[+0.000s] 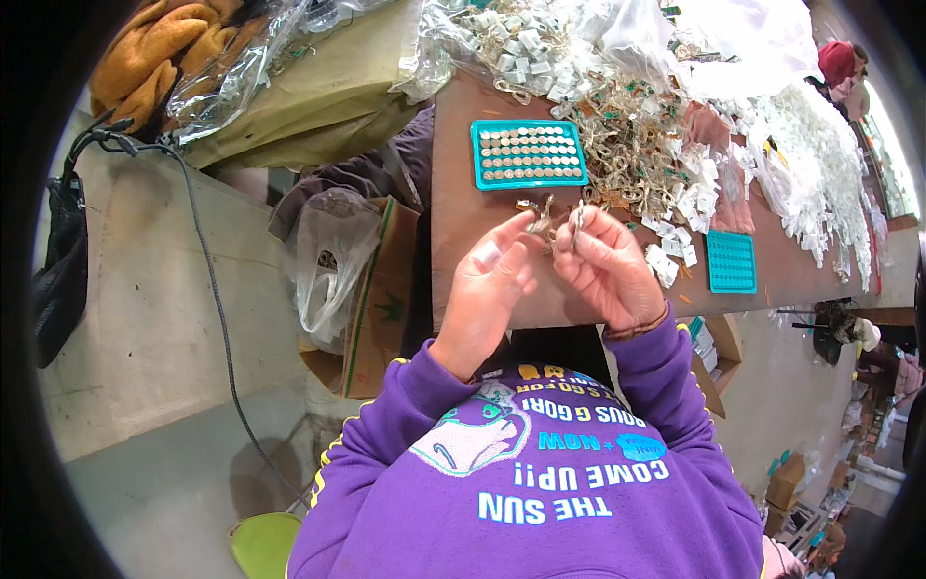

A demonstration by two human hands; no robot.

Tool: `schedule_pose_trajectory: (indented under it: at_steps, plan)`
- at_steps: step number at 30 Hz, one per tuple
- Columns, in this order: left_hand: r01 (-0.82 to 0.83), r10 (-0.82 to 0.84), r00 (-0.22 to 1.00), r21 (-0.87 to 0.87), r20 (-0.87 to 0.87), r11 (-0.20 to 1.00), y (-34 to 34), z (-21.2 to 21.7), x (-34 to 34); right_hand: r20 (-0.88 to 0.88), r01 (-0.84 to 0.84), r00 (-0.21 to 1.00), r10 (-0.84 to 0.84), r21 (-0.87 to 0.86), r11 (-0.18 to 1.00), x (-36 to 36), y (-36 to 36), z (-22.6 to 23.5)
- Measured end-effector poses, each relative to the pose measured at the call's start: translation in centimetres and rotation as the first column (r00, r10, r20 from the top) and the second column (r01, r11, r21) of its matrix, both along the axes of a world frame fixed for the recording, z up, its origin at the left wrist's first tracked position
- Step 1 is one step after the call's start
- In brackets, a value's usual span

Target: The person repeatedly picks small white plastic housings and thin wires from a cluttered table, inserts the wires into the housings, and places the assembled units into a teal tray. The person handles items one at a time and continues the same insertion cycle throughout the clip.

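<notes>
My left hand (492,275) and my right hand (603,265) are raised together over the near edge of a brown table (453,222). Between their fingertips they pinch a small metal clip-like part with thin wire ends (558,224). A white tape strip wraps one finger of my left hand. Just beyond the hands lies a teal tray (529,153) filled with rows of small round metal pieces. A heap of tangled metal parts with green bits (632,145) spreads to the right of that tray.
A second teal tray (731,261) lies at the right. White tags and plastic bags (810,145) cover the far table. A cardboard box with a plastic bag (338,270) stands left of the table. A black cable (207,280) runs across the floor. A green stool (262,542) is below.
</notes>
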State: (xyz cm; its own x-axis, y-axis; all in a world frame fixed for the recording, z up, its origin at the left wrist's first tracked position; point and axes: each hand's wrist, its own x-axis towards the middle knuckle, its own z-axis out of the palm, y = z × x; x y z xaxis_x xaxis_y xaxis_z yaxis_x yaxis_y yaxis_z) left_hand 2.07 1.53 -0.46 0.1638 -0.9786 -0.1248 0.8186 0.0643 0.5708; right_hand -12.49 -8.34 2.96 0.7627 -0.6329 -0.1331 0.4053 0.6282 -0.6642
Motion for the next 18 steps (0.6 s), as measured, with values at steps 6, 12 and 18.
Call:
schedule_pose_trajectory:
  at_steps: [6,12,18]
  plan:
    - [-0.150,0.171,0.950,-0.096,0.261,0.984,-0.5,0.3,-1.3,0.418,-0.169,0.909,0.000,0.368,0.914,-0.5,1.5,-2.3]
    - [-0.280,0.298,0.779,-0.119,0.551,0.953,-0.1,0.5,-0.8,0.509,-0.232,0.861,0.010,0.376,0.897,-0.4,1.9,-2.3]
    - [-0.304,0.360,0.459,-0.236,0.812,0.923,0.3,1.2,-0.3,-0.135,0.162,0.756,-0.640,-0.910,0.383,-1.5,1.3,0.9]
